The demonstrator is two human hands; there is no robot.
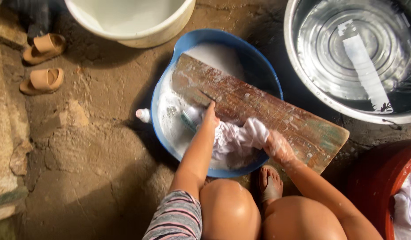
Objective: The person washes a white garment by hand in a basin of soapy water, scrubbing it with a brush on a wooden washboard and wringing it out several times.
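— Knees [232, 209], two of them, sit closest. What else?
— Four basins: one steel [303, 84], one white [170, 31], one red [369, 178], one blue basin [258, 66] with one wooden washboard [267, 106].
— And your fingers?
— Both soapy, clutching one white cloth [236, 138] against the board: left hand [210, 119], right hand [278, 149]. Two sandals [43, 62], one small bottle [143, 115].

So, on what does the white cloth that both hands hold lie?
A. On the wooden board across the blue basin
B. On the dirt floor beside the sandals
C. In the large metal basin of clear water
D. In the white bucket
A: the white cloth lies on the wet wooden board set across the blue basin, with the left hand and right hand on it.
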